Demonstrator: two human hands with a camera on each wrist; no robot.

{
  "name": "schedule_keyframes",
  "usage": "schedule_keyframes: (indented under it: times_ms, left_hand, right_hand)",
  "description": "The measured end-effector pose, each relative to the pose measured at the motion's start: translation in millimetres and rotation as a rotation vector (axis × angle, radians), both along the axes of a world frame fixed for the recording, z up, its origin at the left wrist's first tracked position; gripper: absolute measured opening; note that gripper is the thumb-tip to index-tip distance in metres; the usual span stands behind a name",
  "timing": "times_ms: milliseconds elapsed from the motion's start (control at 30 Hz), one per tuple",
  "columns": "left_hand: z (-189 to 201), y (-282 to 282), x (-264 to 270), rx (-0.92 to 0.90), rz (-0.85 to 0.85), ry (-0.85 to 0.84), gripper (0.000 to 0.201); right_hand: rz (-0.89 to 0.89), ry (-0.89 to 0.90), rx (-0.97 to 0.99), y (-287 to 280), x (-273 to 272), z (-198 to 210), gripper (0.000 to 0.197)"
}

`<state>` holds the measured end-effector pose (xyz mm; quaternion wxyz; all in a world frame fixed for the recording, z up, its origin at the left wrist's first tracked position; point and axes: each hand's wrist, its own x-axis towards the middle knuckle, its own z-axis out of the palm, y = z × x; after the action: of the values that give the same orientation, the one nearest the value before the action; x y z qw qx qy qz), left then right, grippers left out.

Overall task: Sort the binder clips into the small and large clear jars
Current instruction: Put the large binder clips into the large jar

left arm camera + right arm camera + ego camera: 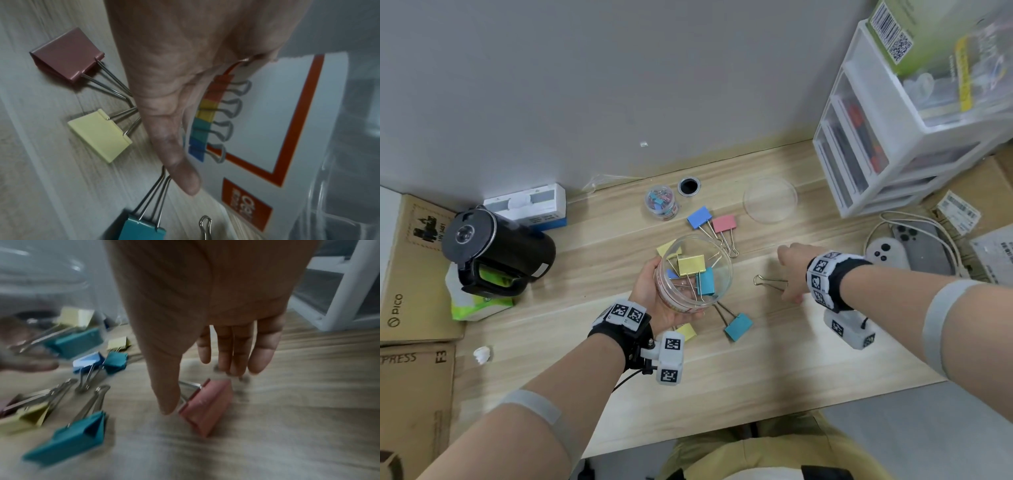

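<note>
My left hand [666, 296] grips the large clear jar [697, 274] and holds it tilted above the desk. Inside the jar lie a yellow, a teal and a blue large clip. The left wrist view shows my thumb [180, 162] against the jar's label [267, 129]. My right hand [786, 275] hovers with straight fingers [236, 356] over a pink large clip [207, 405]; in the head view only that clip's wire handles [767, 282] show. Contact is too blurred to judge. The small jar [661, 204], far left of centre, holds small clips.
Loose large clips lie around the jar: blue [700, 217], pink [724, 223], teal [738, 326], yellow [686, 331]. A clear lid [770, 200] lies at the back. A white drawer unit [876, 144] stands right, a black kettle [496, 250] left, a cable hole [689, 186] behind.
</note>
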<state>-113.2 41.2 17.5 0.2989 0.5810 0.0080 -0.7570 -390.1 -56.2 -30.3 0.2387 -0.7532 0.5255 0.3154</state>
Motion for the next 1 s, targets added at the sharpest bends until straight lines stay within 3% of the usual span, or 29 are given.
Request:
schedule_keyframes:
  times_ms: [100,267,400,467,533,633,733,833,1000]
  left_hand:
    - [-2,0,-1,-0.004,0.010,0.003,0.072]
    - [2,1,0,-0.021,0.006,-0.007,0.072]
    - [4,1,4,-0.025,0.032,-0.019,0.071]
    - [6,-1,7,-0.023,0.048,-0.029,0.073]
    - [8,-3,8,-0.009,0.079,-0.047,0.075]
    - [15,-6,9,0.008,0.111,-0.075,0.075]
    - [17,-7,8,-0.009,0.103,-0.074,0.076]
    - [16,-8,4,-0.040,0.094,-0.058,0.073]
    - [14,-7,0,-0.068,0.087,-0.054,0.064]
  right_hand:
    - [0.106,0.106,-0.044,18,4,3,0.064]
    - [0.063,0.092,-0.113,25,11,-1,0.045]
    - [-0.114,-0.179,-0.075,4,16,28,0.038]
    - [-0.224,-0.380,-0.061,-7,24,48,0.047]
    - [-0.312,-0.644,-0.052,-15,37,66,0.043]
    - [-0.308,-0.897,0.012,-18,56,91,0.036]
    - [-0.103,-0.821,0.057,-11,76,109,0.034]
    - [0.156,-0.628,-0.028,0,98,110,0.037]
    - [0.262,-0.442,-0.133,13,120,104,0.045]
